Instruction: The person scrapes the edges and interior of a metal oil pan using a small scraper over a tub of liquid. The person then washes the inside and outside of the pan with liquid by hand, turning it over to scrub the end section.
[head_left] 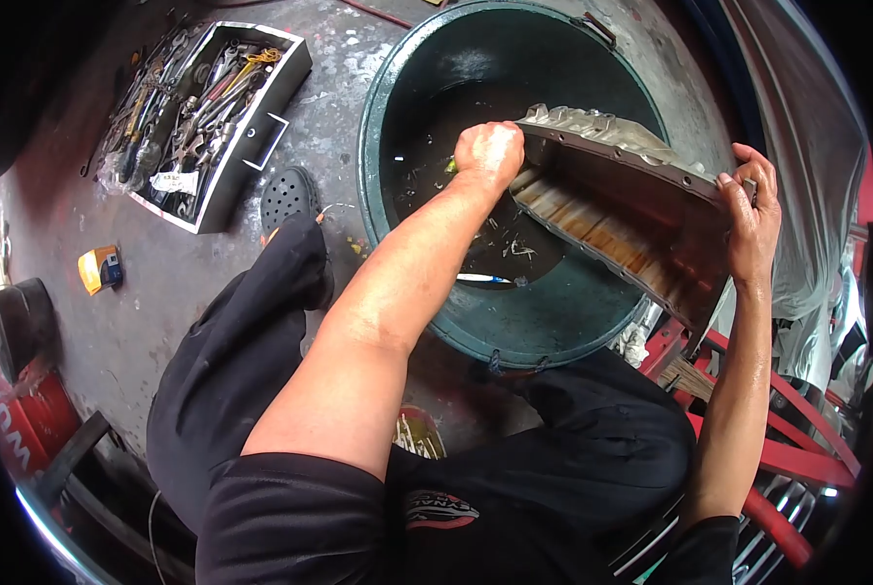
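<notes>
A metal oil pan [593,229], with a flanged rim and brown stains on its inner wall, is held tilted above a large green tub [370,146]. My left hand [490,156] is closed at the pan's left end; its fingertips are hidden. At the other end, my right hand [753,219] grips the pan's edge, thumb on the near side. Both forearms look wet. Dark liquid [436,200] lies in the tub with small bits in it. A slim white and blue object [485,279] shows near the liquid's edge.
A drawer of wrenches and other tools [224,117] lies on the stained floor to the left. A yellow and black box [100,269] is nearer. Red metal framing [797,463] and a grey cover [807,195] stand at the right. A crocs-type shoe [288,200] is beside the tub.
</notes>
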{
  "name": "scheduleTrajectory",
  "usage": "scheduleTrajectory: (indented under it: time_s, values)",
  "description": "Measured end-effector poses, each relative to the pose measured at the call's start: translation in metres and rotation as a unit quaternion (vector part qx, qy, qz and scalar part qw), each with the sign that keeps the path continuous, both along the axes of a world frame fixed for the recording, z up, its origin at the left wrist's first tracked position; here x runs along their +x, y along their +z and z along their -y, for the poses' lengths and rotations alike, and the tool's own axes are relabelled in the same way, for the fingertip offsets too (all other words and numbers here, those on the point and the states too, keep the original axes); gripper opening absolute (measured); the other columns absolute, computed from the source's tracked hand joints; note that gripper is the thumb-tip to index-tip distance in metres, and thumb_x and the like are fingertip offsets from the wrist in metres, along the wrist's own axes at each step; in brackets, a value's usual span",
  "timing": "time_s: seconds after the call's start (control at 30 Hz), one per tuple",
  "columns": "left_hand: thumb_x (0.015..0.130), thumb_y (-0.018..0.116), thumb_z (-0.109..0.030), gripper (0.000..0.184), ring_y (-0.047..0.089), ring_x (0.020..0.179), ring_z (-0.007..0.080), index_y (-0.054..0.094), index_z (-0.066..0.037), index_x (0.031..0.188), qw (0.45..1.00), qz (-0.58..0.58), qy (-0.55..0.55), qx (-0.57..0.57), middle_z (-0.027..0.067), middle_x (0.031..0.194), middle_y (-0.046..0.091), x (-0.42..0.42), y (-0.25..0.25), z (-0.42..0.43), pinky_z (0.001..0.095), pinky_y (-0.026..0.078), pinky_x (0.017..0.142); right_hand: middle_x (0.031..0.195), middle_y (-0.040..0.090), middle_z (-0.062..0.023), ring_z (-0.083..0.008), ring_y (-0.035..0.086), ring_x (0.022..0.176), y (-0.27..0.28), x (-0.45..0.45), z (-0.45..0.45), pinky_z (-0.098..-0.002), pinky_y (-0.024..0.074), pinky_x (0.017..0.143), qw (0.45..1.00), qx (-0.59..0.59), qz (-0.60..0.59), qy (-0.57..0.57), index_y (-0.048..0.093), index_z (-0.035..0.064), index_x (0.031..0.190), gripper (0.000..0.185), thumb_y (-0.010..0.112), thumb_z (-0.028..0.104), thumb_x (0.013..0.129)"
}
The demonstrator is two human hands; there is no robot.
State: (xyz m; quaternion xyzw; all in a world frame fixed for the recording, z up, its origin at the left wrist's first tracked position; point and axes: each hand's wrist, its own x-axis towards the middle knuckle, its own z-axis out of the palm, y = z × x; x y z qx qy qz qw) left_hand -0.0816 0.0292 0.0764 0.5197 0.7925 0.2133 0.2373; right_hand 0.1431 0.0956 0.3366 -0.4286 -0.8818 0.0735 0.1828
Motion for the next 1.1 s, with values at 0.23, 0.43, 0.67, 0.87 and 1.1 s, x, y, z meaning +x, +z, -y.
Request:
scheduleTrajectory:
  time_s: [0.23, 0.43, 0.67, 0.87, 1.1]
  values:
    - [0.090, 0.056, -0.010, 0.015, 0.052, 0.049, 0.0169, 0.068, -0.002, 0.087, 0.866, 0.494, 0.039, -0.070, 0.0068, 0.065, 0.059, -0.037, -0.036, -0.012, 0.0350, 0.044, 0.048, 0.126, 0.061, -0.0101, -0.0274, 0.053, 0.119, 0.000, -0.002, 0.007, -0.0387, 0.0364, 0.105, 0.999, 0.034, -0.004, 0.025, 0.053, 0.0039, 0.078, 0.023, 0.066, 0.022, 0.083]
    - [0.094, 0.050, -0.009, 0.017, 0.050, 0.044, 0.0132, 0.061, -0.008, 0.081, 0.732, 0.550, 0.396, 0.063, 0.0028, 0.058, 0.054, 0.016, -0.043, 0.011, 0.0348, 0.042, 0.041, 0.125, 0.061, -0.0109, -0.0298, 0.053, 0.119, -0.004, 0.000, -0.007, -0.0383, 0.0385, 0.103, 0.999, 0.038, 0.001, -0.009, 0.058, 0.0015, 0.082, 0.024, 0.067, 0.024, 0.082]
    - [0.094, 0.057, -0.025, 0.023, 0.067, 0.089, 0.0421, 0.068, -0.006, 0.091, 0.975, 0.150, 0.125, 0.103, 0.0217, 0.089, 0.070, 0.030, 0.051, 0.030, 0.0518, 0.053, 0.081, 0.124, 0.061, -0.0105, -0.0301, 0.053, 0.119, -0.007, 0.002, -0.009, -0.0384, 0.0390, 0.103, 0.999, 0.032, 0.003, -0.022, 0.061, 0.0011, 0.088, 0.026, 0.068, 0.026, 0.082]
    - [0.089, 0.057, -0.019, 0.017, 0.069, 0.089, 0.0393, 0.067, -0.006, 0.092, 0.988, 0.012, 0.018, 0.156, 0.0196, 0.094, 0.070, 0.024, 0.039, 0.017, 0.0498, 0.055, 0.079, 0.122, 0.061, -0.0109, -0.0307, 0.053, 0.118, -0.007, -0.004, 0.002, -0.0395, 0.0394, 0.102, 0.997, 0.072, 0.018, -0.021, 0.063, 0.0003, 0.092, 0.029, 0.069, 0.027, 0.081]
    - [0.088, 0.061, -0.018, 0.019, 0.072, 0.081, 0.0334, 0.073, -0.004, 0.083, 0.864, 0.497, 0.049, -0.067, 0.0188, 0.080, 0.071, 0.000, 0.036, -0.005, 0.0448, 0.057, 0.072, 0.122, 0.062, -0.0114, -0.0324, 0.052, 0.118, -0.007, -0.002, 0.009, -0.0404, 0.0395, 0.103, 0.996, 0.091, 0.014, -0.012, 0.062, 0.0001, 0.092, 0.031, 0.070, 0.028, 0.081]
